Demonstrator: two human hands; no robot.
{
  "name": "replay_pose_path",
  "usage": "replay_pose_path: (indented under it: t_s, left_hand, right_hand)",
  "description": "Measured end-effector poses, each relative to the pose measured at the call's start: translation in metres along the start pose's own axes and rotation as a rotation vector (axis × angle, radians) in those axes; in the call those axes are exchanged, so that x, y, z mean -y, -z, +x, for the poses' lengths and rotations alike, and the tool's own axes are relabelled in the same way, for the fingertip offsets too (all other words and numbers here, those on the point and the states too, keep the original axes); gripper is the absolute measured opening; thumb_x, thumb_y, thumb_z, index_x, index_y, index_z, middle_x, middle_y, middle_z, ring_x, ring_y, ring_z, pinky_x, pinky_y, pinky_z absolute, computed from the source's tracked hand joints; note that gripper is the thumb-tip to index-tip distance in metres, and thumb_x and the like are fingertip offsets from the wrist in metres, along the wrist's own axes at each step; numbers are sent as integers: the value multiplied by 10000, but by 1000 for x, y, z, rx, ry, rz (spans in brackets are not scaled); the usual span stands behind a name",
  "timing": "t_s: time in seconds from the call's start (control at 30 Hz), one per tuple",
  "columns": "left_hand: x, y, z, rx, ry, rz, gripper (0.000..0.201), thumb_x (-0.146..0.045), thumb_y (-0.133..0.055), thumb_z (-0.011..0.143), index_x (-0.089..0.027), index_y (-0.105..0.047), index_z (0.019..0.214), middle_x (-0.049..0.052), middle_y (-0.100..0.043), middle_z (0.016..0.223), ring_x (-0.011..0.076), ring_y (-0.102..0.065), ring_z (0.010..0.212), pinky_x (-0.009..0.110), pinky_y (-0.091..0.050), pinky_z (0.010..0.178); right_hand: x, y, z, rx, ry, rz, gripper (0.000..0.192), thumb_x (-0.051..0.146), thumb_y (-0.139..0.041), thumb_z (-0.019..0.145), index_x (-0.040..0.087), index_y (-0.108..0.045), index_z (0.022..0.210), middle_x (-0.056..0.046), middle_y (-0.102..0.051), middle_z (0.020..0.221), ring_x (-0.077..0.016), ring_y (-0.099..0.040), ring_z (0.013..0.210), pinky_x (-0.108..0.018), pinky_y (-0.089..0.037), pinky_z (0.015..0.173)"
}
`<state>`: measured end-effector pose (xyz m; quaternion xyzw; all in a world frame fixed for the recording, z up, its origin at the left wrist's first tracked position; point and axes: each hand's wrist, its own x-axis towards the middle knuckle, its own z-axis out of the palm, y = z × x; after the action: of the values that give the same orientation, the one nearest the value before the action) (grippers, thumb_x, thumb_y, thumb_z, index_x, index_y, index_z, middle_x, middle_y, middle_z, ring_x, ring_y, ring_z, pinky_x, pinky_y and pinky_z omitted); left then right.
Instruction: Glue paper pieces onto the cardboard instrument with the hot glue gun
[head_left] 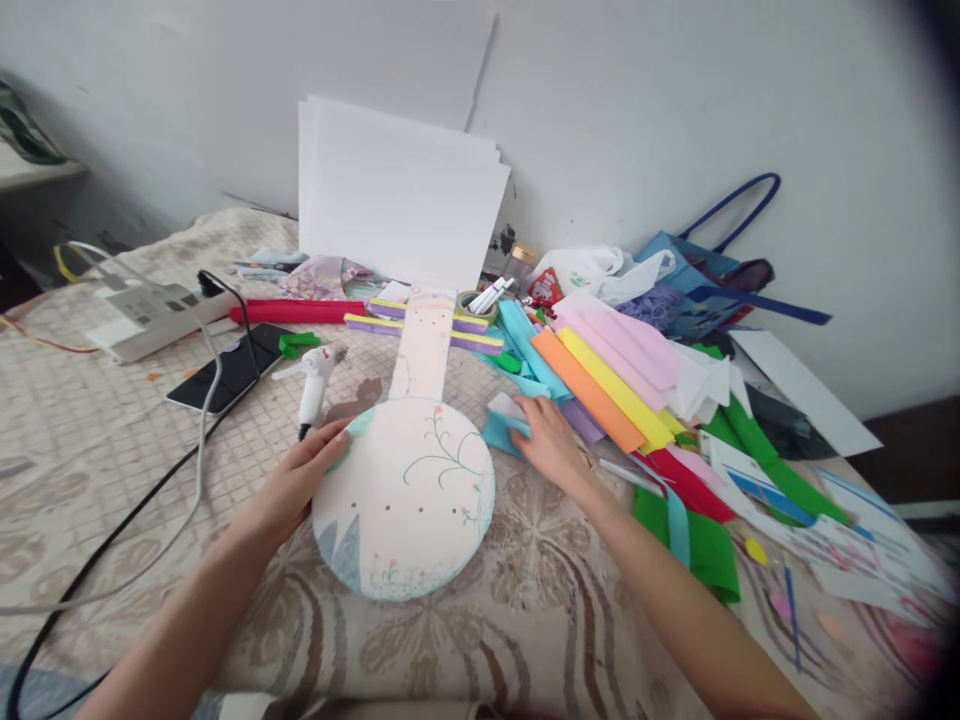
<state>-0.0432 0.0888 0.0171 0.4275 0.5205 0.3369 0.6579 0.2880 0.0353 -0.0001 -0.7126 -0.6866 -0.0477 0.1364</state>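
Note:
In front of me lies a white cardboard lute shape (412,480), with a round body, a long neck and purple-and-yellow crossbars near the top. Green vines, small flowers and blue peaks are drawn on it, and a row of several dark dots crosses the body. My left hand (315,470) grips the body's upper left edge, thumb on the face and fingers partly hidden beneath. Just right of the body, my right hand (547,435) has its fingers closed on a small folded piece of blue paper (499,425) at the tablecloth.
A white glue gun (315,385) stands near my left hand, by a black phone (232,365) and a power strip (165,320) with trailing cords. Coloured paper strips (592,385) pile up at right. White boards (397,190) lean on the wall; a blue bag (675,280) sits back right.

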Motion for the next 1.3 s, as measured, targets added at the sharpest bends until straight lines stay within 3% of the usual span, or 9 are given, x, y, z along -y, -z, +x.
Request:
replay_pose_path:
  t_s: [0.23,0.37,0.53,0.67,0.77,0.9,1.0,1.13,1.3]
  left_hand:
    - [1,1,0,50,35,-49,562,-430,-679,744,-227,-563,1255,49,-729,913,174,-682,701,213,-541,567]
    - [1,1,-1,65,29,-30,550,-436,-655,768,-227,-553,1266,52,-726,919,180,-678,705,226,-538,580]
    - [3,0,0,52,-38,97,563,-508,-639,763,-202,-584,1232,65,-718,921,209,-667,792,215,-515,560]
    - [3,-3,-1,54,-68,172,552,-536,-611,771,-213,-593,1218,67,-709,977,258,-637,968,217,-510,589]
    - [5,-4,-1,73,-102,240,516,-532,-542,820,-214,-586,1224,73,-689,1063,276,-605,1047,269,-523,707]
    - [12,-5,0,-43,-336,455,448,-450,-524,846,-189,-592,1204,90,-605,1232,283,-526,1163,354,-437,951]
    - [12,-6,-7,-69,-474,557,436,-406,-528,850,-189,-558,1228,104,-567,1266,276,-498,1185,352,-440,939]
    - [10,-9,-21,-99,-487,592,364,-380,-531,853,-228,-572,1181,88,-607,1190,264,-556,1090,314,-483,815]
    - [15,-11,-25,-65,-495,494,317,-358,-488,887,-226,-546,1169,83,-602,1206,245,-548,1134,345,-443,926]
  right_hand:
    - [2,3,36,-121,7,49,357,221,-537,843,161,-533,1195,-149,-537,1102,-320,-499,1082,-468,-438,916]
    - [18,14,26,-231,48,263,294,234,-466,893,199,-534,1177,-133,-540,1132,-291,-504,1114,-465,-424,957]
    - [44,16,-13,-105,-12,639,233,296,-441,923,220,-551,1113,-98,-601,1075,-207,-613,920,-355,-533,772]
    - [57,8,-38,-12,-107,791,272,313,-464,917,225,-530,1165,-97,-603,1136,-200,-622,955,-350,-543,796]
    - [62,3,-48,23,-137,891,301,315,-481,908,232,-516,1195,-91,-617,1145,-202,-630,974,-352,-550,811]
    - [61,-5,-51,-9,-160,948,282,307,-495,902,235,-538,1171,-84,-631,1147,-209,-622,1033,-383,-528,891]
    - [57,-11,-53,-17,-177,979,258,308,-494,904,246,-558,1146,-77,-648,1127,-213,-631,1028,-400,-528,898]
    - [56,-15,-55,-32,-176,968,244,307,-484,908,246,-574,1126,-75,-663,1090,-215,-641,1000,-401,-532,882]
    - [59,-13,-57,-48,-162,987,249,312,-477,911,245,-575,1129,-76,-663,1098,-215,-637,1009,-396,-525,890]
